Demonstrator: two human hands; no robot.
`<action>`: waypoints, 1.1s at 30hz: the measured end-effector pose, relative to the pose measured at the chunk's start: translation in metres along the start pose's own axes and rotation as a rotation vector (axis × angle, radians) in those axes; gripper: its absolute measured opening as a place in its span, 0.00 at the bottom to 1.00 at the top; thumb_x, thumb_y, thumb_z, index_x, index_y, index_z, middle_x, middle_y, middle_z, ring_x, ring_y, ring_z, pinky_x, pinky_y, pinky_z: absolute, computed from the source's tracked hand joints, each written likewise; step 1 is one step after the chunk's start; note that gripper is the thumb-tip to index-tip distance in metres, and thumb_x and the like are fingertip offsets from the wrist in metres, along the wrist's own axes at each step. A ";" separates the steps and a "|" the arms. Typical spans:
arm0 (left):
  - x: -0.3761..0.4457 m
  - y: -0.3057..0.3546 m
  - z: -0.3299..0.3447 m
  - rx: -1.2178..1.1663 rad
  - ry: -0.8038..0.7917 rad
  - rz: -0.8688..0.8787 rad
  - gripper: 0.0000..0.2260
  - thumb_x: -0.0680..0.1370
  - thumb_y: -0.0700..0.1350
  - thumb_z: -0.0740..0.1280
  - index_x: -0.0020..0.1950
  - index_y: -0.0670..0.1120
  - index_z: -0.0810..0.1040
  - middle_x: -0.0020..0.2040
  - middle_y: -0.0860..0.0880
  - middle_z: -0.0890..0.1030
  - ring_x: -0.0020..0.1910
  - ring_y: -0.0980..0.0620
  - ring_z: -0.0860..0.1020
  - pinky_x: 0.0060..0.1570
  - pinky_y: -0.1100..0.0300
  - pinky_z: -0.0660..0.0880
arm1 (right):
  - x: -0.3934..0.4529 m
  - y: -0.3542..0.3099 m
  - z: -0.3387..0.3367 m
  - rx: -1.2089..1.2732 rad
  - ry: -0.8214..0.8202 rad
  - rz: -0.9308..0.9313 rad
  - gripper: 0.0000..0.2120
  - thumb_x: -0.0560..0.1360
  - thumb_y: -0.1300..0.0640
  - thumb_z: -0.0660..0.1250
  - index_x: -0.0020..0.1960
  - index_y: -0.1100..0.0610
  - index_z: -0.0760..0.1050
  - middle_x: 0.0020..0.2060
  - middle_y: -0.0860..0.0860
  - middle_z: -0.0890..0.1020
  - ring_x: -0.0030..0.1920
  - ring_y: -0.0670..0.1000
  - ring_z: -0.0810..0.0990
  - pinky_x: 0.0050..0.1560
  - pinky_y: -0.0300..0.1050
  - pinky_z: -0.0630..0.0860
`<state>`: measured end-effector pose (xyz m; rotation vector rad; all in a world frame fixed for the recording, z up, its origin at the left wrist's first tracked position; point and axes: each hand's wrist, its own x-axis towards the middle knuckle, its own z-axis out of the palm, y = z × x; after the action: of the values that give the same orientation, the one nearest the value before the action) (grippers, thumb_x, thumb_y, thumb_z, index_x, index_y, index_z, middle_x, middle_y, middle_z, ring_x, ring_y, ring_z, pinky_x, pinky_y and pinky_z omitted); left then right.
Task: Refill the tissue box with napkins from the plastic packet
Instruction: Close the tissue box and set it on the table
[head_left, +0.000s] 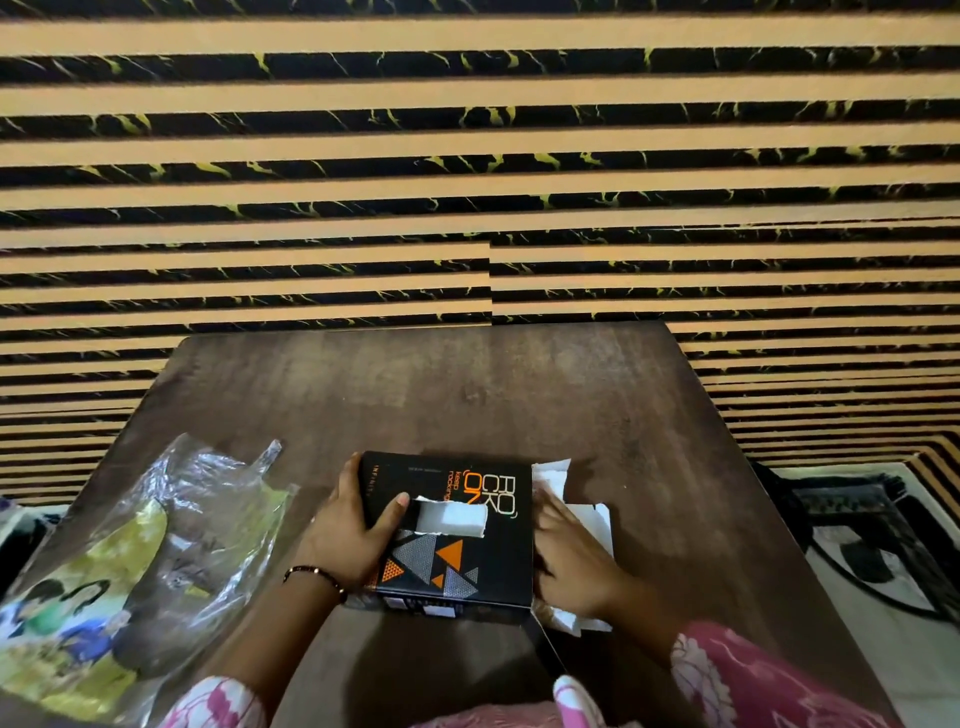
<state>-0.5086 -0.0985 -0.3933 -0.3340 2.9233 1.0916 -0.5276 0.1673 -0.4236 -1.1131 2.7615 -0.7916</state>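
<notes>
With the left hand (353, 540) gripping the black tissue box (457, 535), the right hand's (571, 556) straight fingers (545, 512) pushing napkins (582, 512) sideways risk crumpling them.

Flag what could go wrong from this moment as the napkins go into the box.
1. The napkins stick out of the tissue box at its right end under the right hand; pushing them in could crumple or jam them.
2. The left hand grips only the box's left side, so a hard push may slide it across the table.
3. Its thumb lies by the top slot, whose torn-looking edge could rip further.
</notes>
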 end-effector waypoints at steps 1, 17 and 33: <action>0.000 0.000 0.000 -0.003 -0.001 -0.006 0.34 0.75 0.59 0.63 0.74 0.47 0.53 0.63 0.43 0.77 0.58 0.44 0.77 0.56 0.53 0.74 | -0.010 0.000 0.000 0.103 0.099 0.125 0.24 0.71 0.58 0.61 0.67 0.53 0.70 0.68 0.45 0.68 0.72 0.45 0.59 0.74 0.47 0.56; -0.002 0.007 -0.002 -0.074 -0.003 -0.054 0.33 0.75 0.56 0.64 0.74 0.46 0.55 0.62 0.43 0.78 0.58 0.43 0.77 0.54 0.56 0.72 | -0.010 -0.017 -0.028 1.061 0.149 1.168 0.11 0.74 0.51 0.63 0.47 0.58 0.77 0.42 0.54 0.80 0.43 0.54 0.78 0.43 0.47 0.75; -0.007 0.009 0.003 -0.086 0.008 -0.093 0.33 0.75 0.57 0.64 0.74 0.47 0.54 0.62 0.43 0.78 0.58 0.42 0.77 0.52 0.55 0.72 | 0.002 -0.023 -0.009 0.960 0.072 1.131 0.08 0.72 0.69 0.63 0.42 0.62 0.80 0.38 0.59 0.83 0.40 0.57 0.82 0.45 0.50 0.80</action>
<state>-0.5035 -0.0889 -0.3894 -0.4722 2.8407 1.2075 -0.5166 0.1562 -0.4047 0.5804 1.9666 -1.5451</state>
